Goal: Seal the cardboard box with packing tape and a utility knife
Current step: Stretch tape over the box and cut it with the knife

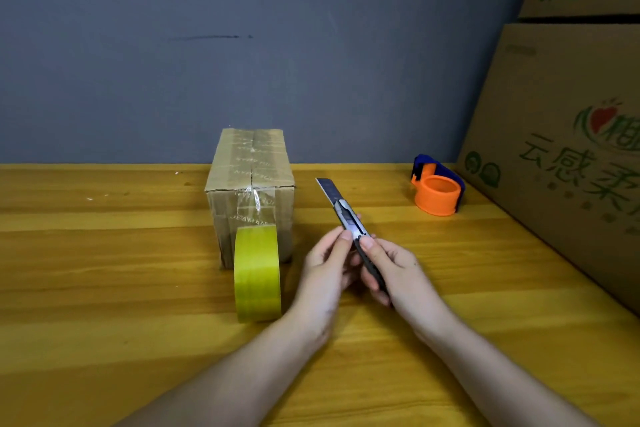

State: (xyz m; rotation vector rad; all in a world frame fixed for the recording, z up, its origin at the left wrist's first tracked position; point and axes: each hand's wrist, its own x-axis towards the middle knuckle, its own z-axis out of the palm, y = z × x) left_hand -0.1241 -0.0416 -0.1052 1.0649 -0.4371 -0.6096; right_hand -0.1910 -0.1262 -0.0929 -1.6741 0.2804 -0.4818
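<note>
A small cardboard box (250, 177) stands on the wooden table (104, 288), its top flaps taped along the seam. A roll of yellow packing tape (257, 272) stands on edge just in front of it. Right of the roll, both hands hold a utility knife (341, 210) above the table, its blade extended and pointing up and away to the left. My left hand (325, 274) grips the knife body from the left, thumb near the slider. My right hand (393, 270) holds the dark handle end, thumb on top.
An orange and blue tape dispenser (437, 191) sits at the back right of the table. Large printed cardboard cartons (568, 135) are stacked along the right edge. A grey wall (242, 45) rises behind the table.
</note>
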